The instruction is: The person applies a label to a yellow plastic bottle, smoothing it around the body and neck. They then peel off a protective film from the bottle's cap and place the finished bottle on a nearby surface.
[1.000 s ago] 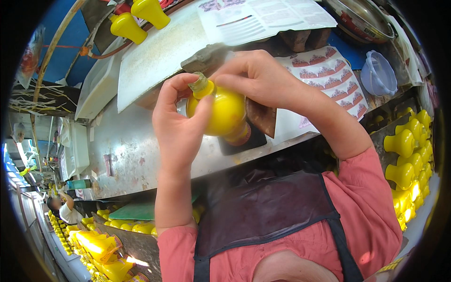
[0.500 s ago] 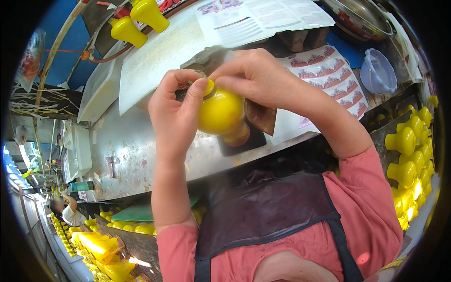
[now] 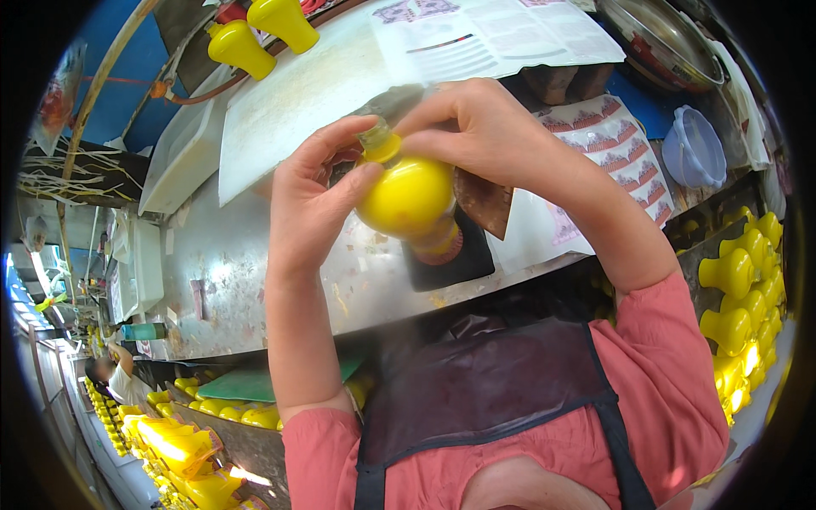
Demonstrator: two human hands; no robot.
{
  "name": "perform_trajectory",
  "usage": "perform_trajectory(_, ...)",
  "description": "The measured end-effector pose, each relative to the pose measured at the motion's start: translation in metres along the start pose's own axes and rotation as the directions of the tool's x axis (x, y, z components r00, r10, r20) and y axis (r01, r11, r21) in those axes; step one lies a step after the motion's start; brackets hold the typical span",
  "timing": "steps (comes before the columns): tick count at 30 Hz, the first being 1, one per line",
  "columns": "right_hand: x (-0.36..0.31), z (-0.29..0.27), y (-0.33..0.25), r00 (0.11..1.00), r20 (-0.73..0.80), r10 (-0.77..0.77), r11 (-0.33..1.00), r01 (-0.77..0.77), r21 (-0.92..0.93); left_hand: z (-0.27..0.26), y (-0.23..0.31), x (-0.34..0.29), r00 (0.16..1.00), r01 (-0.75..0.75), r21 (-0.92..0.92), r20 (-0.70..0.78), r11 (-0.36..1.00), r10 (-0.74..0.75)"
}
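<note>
Two bare hands meet around the neck of a yellow bottle (image 3: pixel 406 197) near the middle of the frame. The left hand (image 3: pixel 313 191) is partly closed, its forefinger curled at the greenish neck and its thumb against the shoulder, so it has hold of the bottle there. The right hand (image 3: pixel 467 132) comes in from the right with thumb and fingers drawn close together beside the neck; whether it pinches anything cannot be told, as the fingertips are partly hidden. The bottle leans, its neck toward the upper left and its patterned reddish foot over a black pad (image 3: pixel 474 274) on the grey metal surface (image 3: pixel 234 289).

Just right of the bottle, a pointed brown piece (image 3: pixel 486 202) shows below the right hand. Beyond that arm, a sheet of red and purple labels (image 3: pixel 608 153) lies near a light blue bucket (image 3: pixel 693 155). A metal basin (image 3: pixel 663 38) sits in the upper right, and a printed sheet (image 3: pixel 497 47) overlaps a white board (image 3: pixel 285 123) at top centre. A pair of yellow bottles (image 3: pixel 285 24) rests at the upper left of the frame. Many yellow pieces (image 3: pixel 727 272) crowd the right edge, and more yellow bottles (image 3: pixel 174 446) fill the lower left, where a co-worker (image 3: pixel 126 384) appears small. A dark apron (image 3: pixel 484 382) covers the wearer's pink top.
</note>
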State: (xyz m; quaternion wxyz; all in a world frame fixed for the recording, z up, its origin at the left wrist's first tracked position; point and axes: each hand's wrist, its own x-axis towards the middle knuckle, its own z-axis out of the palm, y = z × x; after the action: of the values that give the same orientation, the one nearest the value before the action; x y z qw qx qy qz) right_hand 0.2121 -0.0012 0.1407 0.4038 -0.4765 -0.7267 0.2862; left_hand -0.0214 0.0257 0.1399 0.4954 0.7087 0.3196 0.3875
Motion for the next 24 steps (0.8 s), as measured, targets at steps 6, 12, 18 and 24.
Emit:
perform_trajectory(6,0.002,0.001,0.004,1.0,-0.004,0.027,1.0,-0.027,0.0,0.003,0.002,0.006,0.997,-0.069,0.188,-0.021,0.98,0.074)
perform_trajectory(12,0.004,0.002,0.008,0.999,-0.015,0.037,0.999,-0.037,-0.012,0.007,0.004,0.008,0.998,-0.039,0.238,-0.04,0.97,0.05)
perform_trajectory(18,0.004,0.003,0.01,0.999,-0.016,0.051,0.999,-0.051,-0.006,0.012,0.007,0.009,0.998,0.005,0.258,-0.066,0.966,0.013)
perform_trajectory(24,0.006,0.003,0.011,0.999,-0.01,0.036,0.999,-0.035,0.004,0.016,0.01,0.011,0.995,0.041,0.21,-0.096,0.977,-0.021)
